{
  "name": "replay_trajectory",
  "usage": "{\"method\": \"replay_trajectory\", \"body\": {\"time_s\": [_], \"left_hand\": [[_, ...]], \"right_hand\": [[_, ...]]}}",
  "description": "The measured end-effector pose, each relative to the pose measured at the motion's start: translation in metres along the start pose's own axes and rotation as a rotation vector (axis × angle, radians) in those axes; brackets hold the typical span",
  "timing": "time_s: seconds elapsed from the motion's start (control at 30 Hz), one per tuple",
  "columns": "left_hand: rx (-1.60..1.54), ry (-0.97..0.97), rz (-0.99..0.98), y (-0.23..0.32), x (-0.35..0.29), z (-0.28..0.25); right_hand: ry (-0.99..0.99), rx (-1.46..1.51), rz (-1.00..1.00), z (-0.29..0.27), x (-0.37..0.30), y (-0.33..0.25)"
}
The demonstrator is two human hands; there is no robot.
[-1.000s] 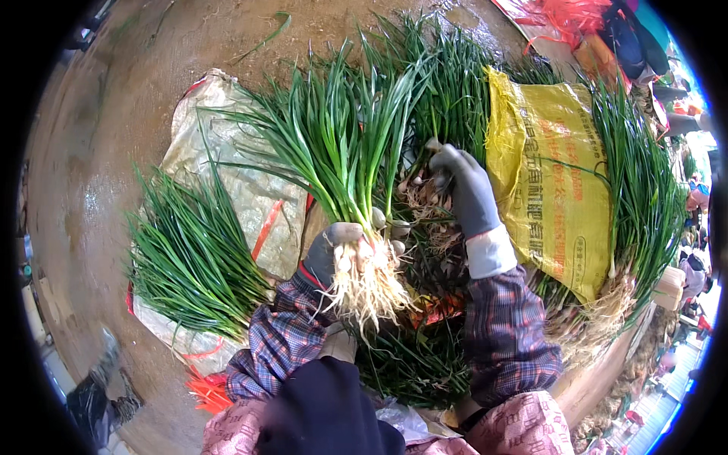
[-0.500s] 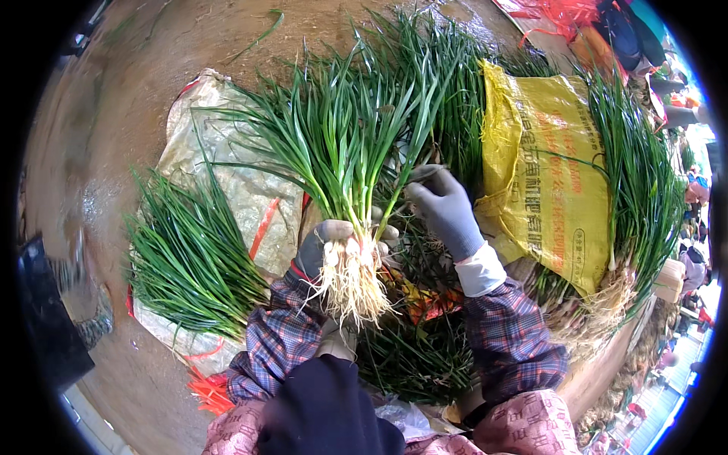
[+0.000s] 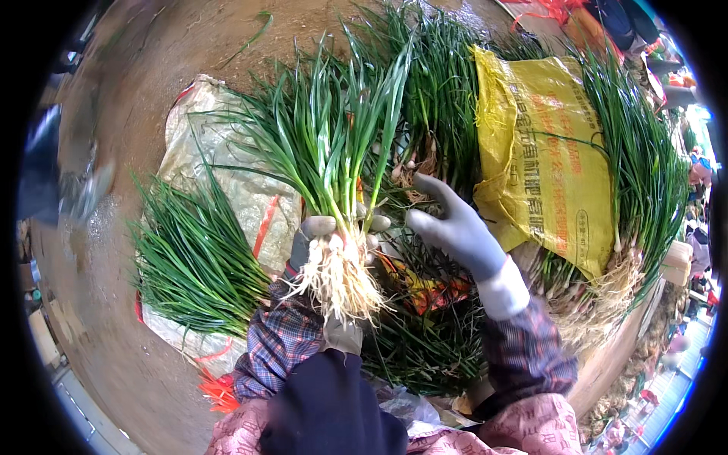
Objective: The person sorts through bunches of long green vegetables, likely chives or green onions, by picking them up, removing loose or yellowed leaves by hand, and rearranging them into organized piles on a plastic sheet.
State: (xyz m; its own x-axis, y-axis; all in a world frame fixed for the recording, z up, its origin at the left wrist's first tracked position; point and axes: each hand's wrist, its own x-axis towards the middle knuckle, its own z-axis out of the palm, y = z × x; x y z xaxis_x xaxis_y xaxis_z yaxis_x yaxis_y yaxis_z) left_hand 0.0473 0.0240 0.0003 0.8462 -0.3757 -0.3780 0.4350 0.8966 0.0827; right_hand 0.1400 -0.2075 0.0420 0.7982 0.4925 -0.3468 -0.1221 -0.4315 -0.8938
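My left hand [image 3: 317, 226], in a grey glove, is closed around the lower stems of a bunch of green garlic [image 3: 337, 189]. The bunch stands upright, its long flat leaves fanning away from me and its pale roots [image 3: 341, 284] hanging over the near side of the hand. Just right of it, my right hand [image 3: 462, 231], also gloved in grey, is held with thumb and fingers apart and nothing between them. Below the right hand is a heap of dark, loose leaves [image 3: 425, 353].
At left, a pile of green garlic [image 3: 201, 262] lies on a whitish sack [image 3: 265, 201]. More green garlic [image 3: 444, 98] lies beyond my hands. On the right, a yellow woven sack [image 3: 557, 159] covers part of another pile. Wet brown ground [image 3: 114, 265] stretches along the left.
My right hand has opened its fingers and drawn slightly right, away from the bunch. The held bunch has shifted a little left, its leaf tops gathered more narrowly.
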Motion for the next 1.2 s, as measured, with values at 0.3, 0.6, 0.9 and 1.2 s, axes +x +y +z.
{"method": "replay_trajectory", "body": {"time_s": [0.3,0.6,0.9,1.2], "left_hand": [[0.296,0.232,-0.203,0.010,0.000,0.003],[-0.072,-0.388,0.025,0.004,-0.004,0.000],[0.075,-0.102,0.061,-0.010,0.017,-0.001],[-0.037,-0.303,0.067,-0.005,0.025,-0.024]], "right_hand": [[-0.003,-0.623,-0.293,0.037,0.031,-0.008],[-0.626,-0.392,-0.191,-0.015,-0.019,0.026],[0.320,-1.017,0.260,-0.022,0.159,-0.009],[0.353,-1.057,0.350,-0.025,0.177,0.003]]}}
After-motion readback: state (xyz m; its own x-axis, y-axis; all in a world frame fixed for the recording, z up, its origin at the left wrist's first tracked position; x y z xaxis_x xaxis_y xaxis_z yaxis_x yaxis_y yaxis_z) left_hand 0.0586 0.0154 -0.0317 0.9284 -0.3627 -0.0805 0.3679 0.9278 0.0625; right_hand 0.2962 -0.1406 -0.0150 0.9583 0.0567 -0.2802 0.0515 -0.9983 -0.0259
